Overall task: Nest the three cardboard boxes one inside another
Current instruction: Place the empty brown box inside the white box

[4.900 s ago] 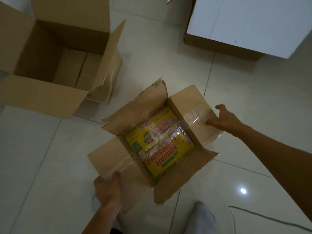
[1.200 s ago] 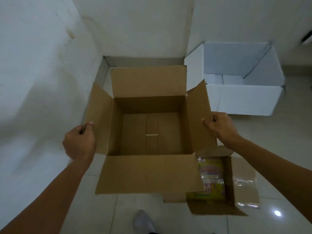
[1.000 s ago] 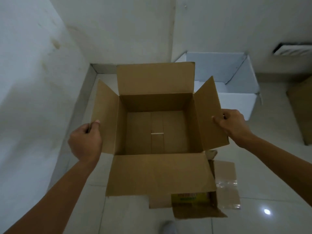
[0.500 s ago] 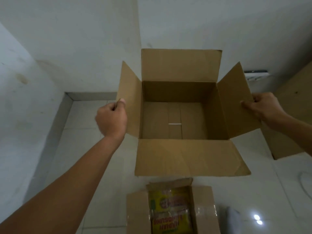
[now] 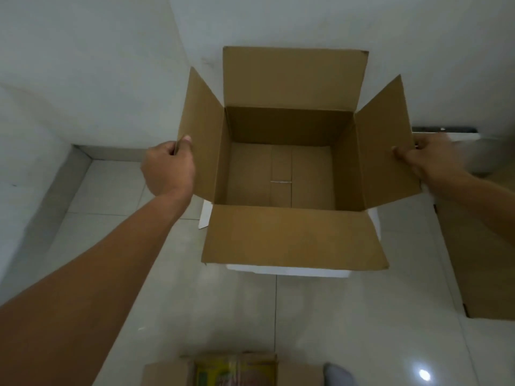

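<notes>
Now both hands, left (image 5: 168, 168) and right (image 5: 430, 160), pinch the brown box's (image 5: 281, 168) side flaps, box held over the white box (image 5: 289, 271) by the floor's wall edge: square the corners, lower level.

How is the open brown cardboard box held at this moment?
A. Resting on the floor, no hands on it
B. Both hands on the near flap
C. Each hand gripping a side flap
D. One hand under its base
C: the left hand pinches the left side flap and the right hand grips the right side flap of the brown cardboard box, which hangs over the white box.
</notes>
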`<state>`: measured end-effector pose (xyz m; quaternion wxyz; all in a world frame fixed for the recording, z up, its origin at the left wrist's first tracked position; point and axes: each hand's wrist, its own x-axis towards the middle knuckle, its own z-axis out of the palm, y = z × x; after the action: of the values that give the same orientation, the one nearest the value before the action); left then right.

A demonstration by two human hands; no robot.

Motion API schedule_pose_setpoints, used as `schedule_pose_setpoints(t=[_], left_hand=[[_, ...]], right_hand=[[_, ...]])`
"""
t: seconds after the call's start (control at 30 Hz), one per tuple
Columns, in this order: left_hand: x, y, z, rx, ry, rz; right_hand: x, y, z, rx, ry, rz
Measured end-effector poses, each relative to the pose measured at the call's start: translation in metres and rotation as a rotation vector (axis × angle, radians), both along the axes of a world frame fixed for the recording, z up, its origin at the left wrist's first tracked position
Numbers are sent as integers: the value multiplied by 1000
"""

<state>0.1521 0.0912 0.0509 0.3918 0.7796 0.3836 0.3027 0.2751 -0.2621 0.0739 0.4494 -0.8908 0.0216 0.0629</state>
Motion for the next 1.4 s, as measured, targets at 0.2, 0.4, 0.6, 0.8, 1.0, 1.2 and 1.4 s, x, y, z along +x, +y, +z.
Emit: schedule_pose_setpoints(t=[0.2, 0.4, 0.6, 0.8, 1.0, 1.2, 1.4], left_hand=[[23, -12, -47, 33, 36, 41], [28, -24, -83, 68, 108, 15], [26, -25, -125, 67, 174, 40], [33, -14, -164, 42, 212, 40], [47, -9, -196, -4, 253, 68], [48, -18, -216, 172, 401, -43], [32, -28, -219, 578, 577, -373]], right_hand=[[35, 1, -60, -1, 32, -1], [39, -11, -103, -17, 77, 13], [43, -7, -136, 4, 133, 32], [51, 0, -168, -34, 122, 67], [59, -4, -207, -57, 122, 8], [65, -9, -229, -154, 69, 46], [62, -21, -227, -578, -174, 284]])
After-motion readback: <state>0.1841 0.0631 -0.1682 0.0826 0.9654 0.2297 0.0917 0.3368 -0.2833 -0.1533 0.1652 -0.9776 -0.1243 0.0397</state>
